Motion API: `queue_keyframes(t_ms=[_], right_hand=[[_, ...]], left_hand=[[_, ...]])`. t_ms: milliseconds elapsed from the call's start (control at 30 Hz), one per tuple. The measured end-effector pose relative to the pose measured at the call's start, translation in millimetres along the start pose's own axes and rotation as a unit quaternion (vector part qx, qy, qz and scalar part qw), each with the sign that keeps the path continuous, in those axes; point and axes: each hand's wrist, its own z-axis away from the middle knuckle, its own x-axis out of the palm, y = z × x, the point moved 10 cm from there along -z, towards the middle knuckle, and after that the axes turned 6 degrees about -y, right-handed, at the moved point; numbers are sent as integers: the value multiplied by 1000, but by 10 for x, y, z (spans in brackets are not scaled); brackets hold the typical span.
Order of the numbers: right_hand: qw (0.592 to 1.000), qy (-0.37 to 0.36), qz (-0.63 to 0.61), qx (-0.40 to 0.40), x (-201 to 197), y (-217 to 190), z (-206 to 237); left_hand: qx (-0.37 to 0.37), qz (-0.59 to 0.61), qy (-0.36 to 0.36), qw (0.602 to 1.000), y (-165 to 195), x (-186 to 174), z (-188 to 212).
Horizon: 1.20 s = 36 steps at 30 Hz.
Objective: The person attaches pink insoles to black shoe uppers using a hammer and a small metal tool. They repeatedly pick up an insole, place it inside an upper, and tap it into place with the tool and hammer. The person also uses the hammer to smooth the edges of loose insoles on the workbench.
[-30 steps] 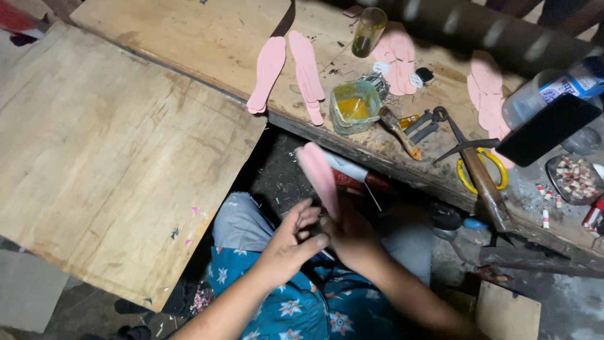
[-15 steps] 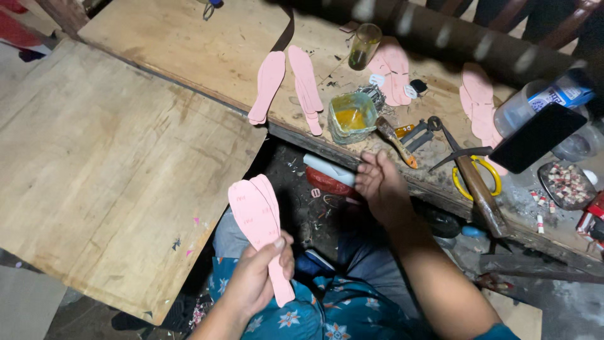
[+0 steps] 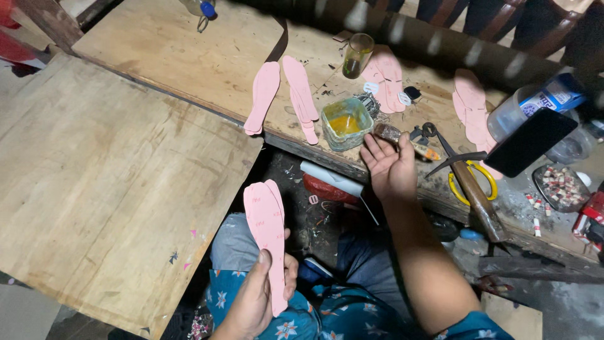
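Nearly at the brush

Closest to us, our left hand (image 3: 255, 302) clasped a pink insole (image 3: 267, 236) above our lap. Farther out, our right hand (image 3: 390, 167) closed its fingers on the glue brush (image 3: 402, 140) beside the glue tub (image 3: 346, 123). We judged a careless lift could tip that tub onto the workbench (image 3: 189, 56)

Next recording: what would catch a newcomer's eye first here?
The pink insoles held up in the left hand over the lap stand out first. Then the right hand taking a brush at the workbench edge, beside a tub of yellow glue. More pink insoles lie across the bench.
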Motion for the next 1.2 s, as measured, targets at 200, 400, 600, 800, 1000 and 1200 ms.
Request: queue_keyframes(t_ms=[200, 400, 600, 800, 1000, 1200], right_hand=[[896, -81, 392, -191, 278, -517, -30], [602, -177, 717, -303, 935, -488, -274], [514, -177, 800, -253, 1106, -231, -492], [579, -148, 742, -303, 1195, -544, -286], [695, -192, 662, -203, 894, -628, 66], [939, -174, 285, 82, 579, -256, 554]], left_hand=[[35, -80, -7, 996, 114, -127, -8], [-7, -114, 14, 993, 163, -140, 22], [15, -173, -40, 984, 263, 21, 94], [23, -198, 20, 980, 372, -50, 64], [18, -139, 35, 989, 428, -14, 34], [18, -119, -4, 993, 536, 295, 76]])
